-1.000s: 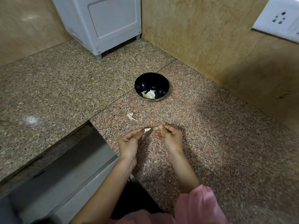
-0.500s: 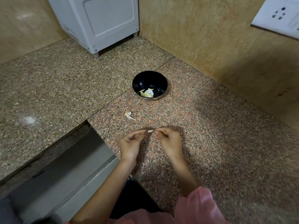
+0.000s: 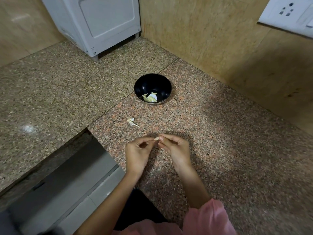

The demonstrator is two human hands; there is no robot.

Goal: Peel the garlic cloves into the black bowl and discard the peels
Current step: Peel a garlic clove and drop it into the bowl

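Peel scrap (image 3: 132, 122) lies loose on worktop (image 3: 237, 150), short of bowl, not yet discarded. Left hand (image 3: 137, 150): grip pinches garlic clove (image 3: 156, 138) by one end, steadying it. Black bowl (image 3: 153, 89) sits beyond hands, pale cloves (image 3: 150, 97) inside, probably placed for easy drop. Right hand (image 3: 176, 148): grip pinches clove's other end, thumbnail apparently working at skin.

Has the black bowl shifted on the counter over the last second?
No. The black bowl keeps its place beside the counter seam; only the camera drifted.
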